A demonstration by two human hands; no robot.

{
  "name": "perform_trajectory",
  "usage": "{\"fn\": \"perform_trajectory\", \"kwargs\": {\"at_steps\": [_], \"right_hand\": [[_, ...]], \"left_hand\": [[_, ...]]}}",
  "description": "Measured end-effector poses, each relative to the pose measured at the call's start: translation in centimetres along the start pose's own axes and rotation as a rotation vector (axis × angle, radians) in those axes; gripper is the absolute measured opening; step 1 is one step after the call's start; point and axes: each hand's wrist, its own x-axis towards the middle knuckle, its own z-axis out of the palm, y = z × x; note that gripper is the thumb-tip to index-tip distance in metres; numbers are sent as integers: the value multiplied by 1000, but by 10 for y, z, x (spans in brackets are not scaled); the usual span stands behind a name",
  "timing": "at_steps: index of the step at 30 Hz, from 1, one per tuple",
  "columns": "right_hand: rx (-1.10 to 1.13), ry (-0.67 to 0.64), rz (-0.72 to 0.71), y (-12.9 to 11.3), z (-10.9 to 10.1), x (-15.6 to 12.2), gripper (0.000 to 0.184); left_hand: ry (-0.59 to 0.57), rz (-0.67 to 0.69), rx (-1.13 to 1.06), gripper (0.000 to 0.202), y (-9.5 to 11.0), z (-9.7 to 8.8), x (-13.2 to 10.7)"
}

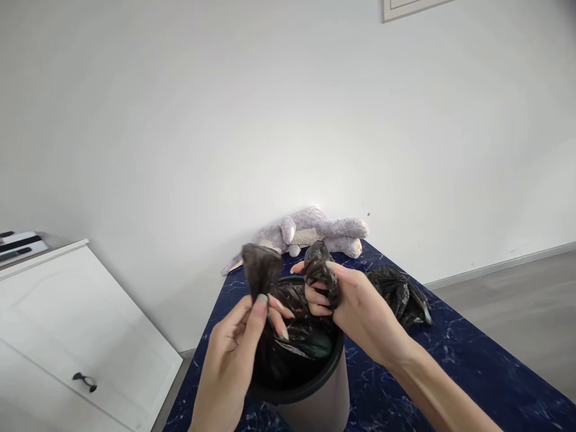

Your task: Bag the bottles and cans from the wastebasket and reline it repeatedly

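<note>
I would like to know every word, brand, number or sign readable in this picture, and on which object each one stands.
There is no readable text: the held black bag, the bin, the other black bag, the plush toy and the white cabinet show no lettering that I can make out.

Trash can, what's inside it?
A black bag, its top pinched in the left hand and right hand. Orange and green hints show; the bag covers any contents and the bottom of the can.
</note>
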Motion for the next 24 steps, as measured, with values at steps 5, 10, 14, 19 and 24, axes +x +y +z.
{"fn": "perform_trajectory", "kwargs": {"at_steps": [5, 10, 14, 19, 24], "right_hand": [[-7, 60, -39, -2, 7, 3, 35], [-43, -20, 52, 2, 7, 3, 33], [-331, 113, 70, 1, 9, -5, 44], [-616, -129, -26, -7, 14, -18, 45], [-739, -225, -30, -5, 21, -20, 34]], "left_hand": [[116, -16, -253, 47, -3, -4, 0], [-64, 54, -155, 57, 6, 5, -9], [-171, 54, 83, 56, 15, 14, -18], [-101, 155, 278, 45, 19, 19, -19], [-170, 353, 556, 36, 9, 20, -16]]}}
